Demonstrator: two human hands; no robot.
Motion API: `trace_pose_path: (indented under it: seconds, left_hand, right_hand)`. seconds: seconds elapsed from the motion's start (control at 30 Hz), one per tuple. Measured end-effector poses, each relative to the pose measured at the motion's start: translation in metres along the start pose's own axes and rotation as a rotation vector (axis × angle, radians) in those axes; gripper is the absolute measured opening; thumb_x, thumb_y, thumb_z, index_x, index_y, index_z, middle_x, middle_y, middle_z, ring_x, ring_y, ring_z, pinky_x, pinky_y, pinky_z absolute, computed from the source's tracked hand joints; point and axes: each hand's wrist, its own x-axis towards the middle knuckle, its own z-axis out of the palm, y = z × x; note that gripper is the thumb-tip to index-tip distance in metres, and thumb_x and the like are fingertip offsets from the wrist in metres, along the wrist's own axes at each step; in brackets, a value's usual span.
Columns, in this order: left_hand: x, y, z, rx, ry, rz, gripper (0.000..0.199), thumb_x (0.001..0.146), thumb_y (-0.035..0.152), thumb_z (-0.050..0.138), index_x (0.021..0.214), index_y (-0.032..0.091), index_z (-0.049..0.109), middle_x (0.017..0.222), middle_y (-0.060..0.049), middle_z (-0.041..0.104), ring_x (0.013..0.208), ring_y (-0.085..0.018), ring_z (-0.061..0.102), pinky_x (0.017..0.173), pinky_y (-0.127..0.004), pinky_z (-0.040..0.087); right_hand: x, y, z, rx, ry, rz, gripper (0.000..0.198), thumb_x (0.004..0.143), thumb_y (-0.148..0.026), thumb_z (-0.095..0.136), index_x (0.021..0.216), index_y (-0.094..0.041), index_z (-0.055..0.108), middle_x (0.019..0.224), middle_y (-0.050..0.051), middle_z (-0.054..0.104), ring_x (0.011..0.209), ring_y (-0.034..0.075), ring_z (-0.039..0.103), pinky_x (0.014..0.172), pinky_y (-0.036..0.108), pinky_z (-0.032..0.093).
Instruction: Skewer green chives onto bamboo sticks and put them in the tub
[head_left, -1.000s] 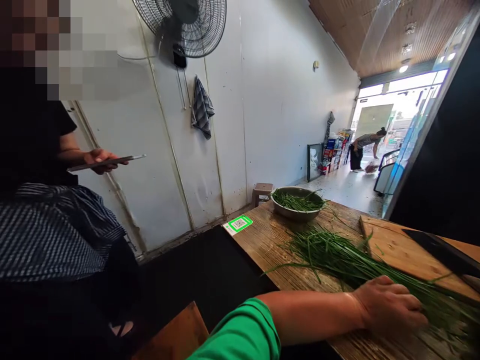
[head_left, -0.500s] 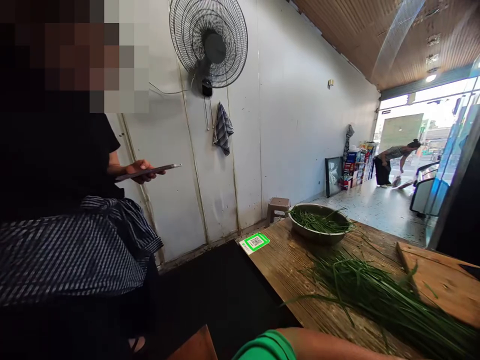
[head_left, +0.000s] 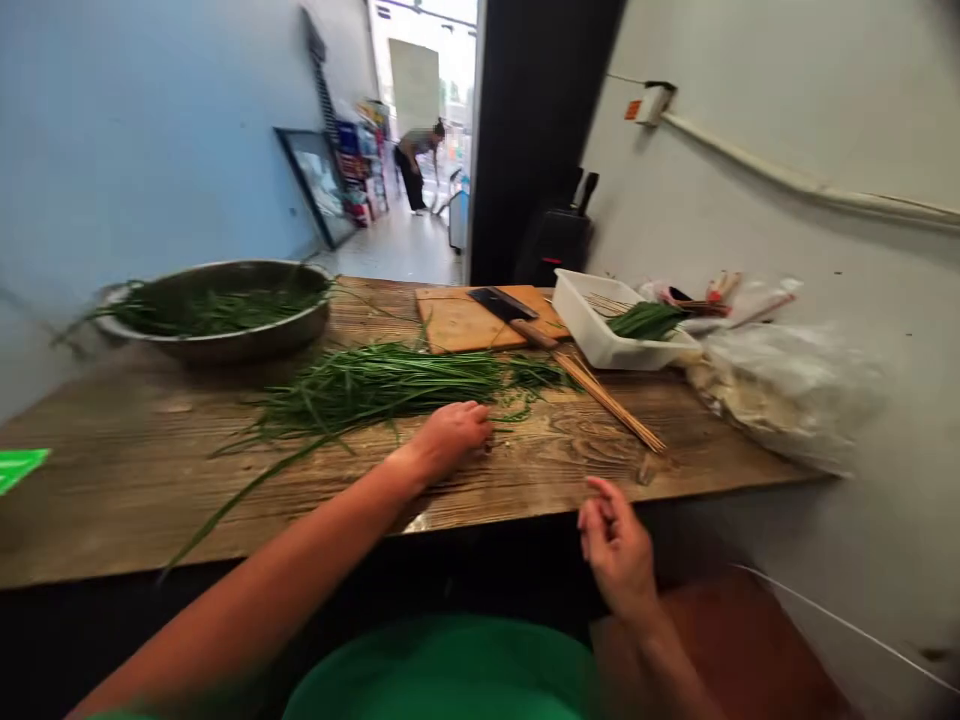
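Note:
My left hand [head_left: 454,438] rests low over the wooden table with its fingers curled together, at the near edge of a pile of long green chives [head_left: 390,382]. Whatever may be inside its fingers is hidden; a thin green stem lies just beyond them. My right hand [head_left: 619,550] hangs in front of the table's edge, its fingers loosely bent and apart, with nothing visible in it. Right of the pile, a bundle of thin wooden skewers [head_left: 611,400] lies slantwise. Behind it, a cleaver [head_left: 506,306] lies on a wooden cutting board [head_left: 457,325].
A metal bowl [head_left: 247,348] of chives stands at left. To the right are a white plastic tub [head_left: 600,340] holding skewers and chives, and a clear plastic bag [head_left: 787,390]. A green card [head_left: 21,466] lies at the left edge. Far off, a person [head_left: 417,165] bends down.
My view has swung right and down, from the wall fan and a person with a phone to the table. Both my hands now show; earlier only part of an arm did.

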Motion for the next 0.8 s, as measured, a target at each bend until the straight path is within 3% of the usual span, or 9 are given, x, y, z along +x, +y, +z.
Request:
trace_pose_path:
  seconds: [0.17,0.27,0.37,0.43,0.53,0.7,0.8]
  left_hand:
    - [-0.007,-0.003,-0.008,-0.011,0.018,-0.021,0.020,0.085,0.018,0.037,0.082,0.015,0.057,0.076,-0.005,0.053,0.075,-0.015,0.048,0.071,-0.026,0.038]
    - [-0.004,-0.001,-0.010,-0.047,0.031,-0.060,0.024,0.086,0.023,0.036,0.078,0.016,0.058,0.076,-0.005,0.054,0.077,-0.015,0.048,0.072,-0.026,0.038]
    - [0.000,-0.001,-0.006,-0.079,0.053,-0.101,0.025,0.086,0.026,0.037,0.078,0.016,0.058,0.076,-0.004,0.054,0.077,-0.014,0.049,0.072,-0.026,0.038]
    - [0.001,0.000,-0.003,-0.076,0.053,-0.112,0.025,0.086,0.025,0.037,0.075,0.016,0.057,0.075,-0.004,0.054,0.076,-0.015,0.049,0.071,-0.026,0.038]
    - [0.000,0.000,0.000,-0.068,0.073,-0.105,0.026,0.085,0.024,0.037,0.071,0.015,0.057,0.073,-0.005,0.053,0.073,-0.015,0.048,0.070,-0.027,0.038]
    - [-0.001,0.003,-0.002,-0.107,0.126,-0.167,0.024,0.084,0.022,0.035,0.075,0.014,0.056,0.074,-0.005,0.054,0.075,-0.014,0.049,0.072,-0.027,0.039]
    - [-0.004,0.010,-0.007,-0.110,0.087,-0.224,0.019,0.081,0.021,0.038,0.077,0.015,0.055,0.077,-0.004,0.056,0.077,-0.015,0.051,0.072,-0.026,0.040]
  right_hand:
    - [-0.038,-0.007,0.018,-0.078,-0.148,-0.059,0.039,0.087,-0.024,0.034,0.123,-0.011,0.043,0.051,-0.006,0.044,0.039,0.007,0.040,0.039,0.016,0.033]
    - [-0.046,-0.015,0.016,-0.129,-0.169,-0.083,0.038,0.087,-0.025,0.035,0.121,-0.012,0.046,0.051,-0.004,0.051,0.039,0.008,0.044,0.041,0.016,0.037]
    - [-0.041,-0.019,0.014,-0.152,-0.195,-0.101,0.038,0.087,-0.024,0.035,0.121,-0.013,0.048,0.070,0.003,0.065,0.050,0.010,0.058,0.051,0.017,0.046]
    - [-0.037,-0.021,0.014,-0.139,-0.191,-0.153,0.038,0.086,-0.021,0.035,0.120,-0.014,0.049,0.089,0.007,0.067,0.069,0.014,0.064,0.064,0.020,0.050]
    - [-0.034,-0.023,0.015,-0.105,-0.137,-0.229,0.035,0.084,-0.018,0.036,0.114,-0.015,0.055,0.102,0.009,0.064,0.091,0.017,0.062,0.079,0.025,0.049]
    - [-0.033,-0.020,0.014,-0.100,-0.126,-0.282,0.036,0.084,-0.017,0.037,0.116,-0.016,0.054,0.106,0.008,0.063,0.095,0.017,0.061,0.082,0.026,0.050]
    - [-0.037,-0.009,0.012,-0.128,-0.147,-0.333,0.034,0.084,-0.021,0.040,0.115,-0.019,0.056,0.106,0.004,0.064,0.091,0.017,0.063,0.078,0.022,0.052]
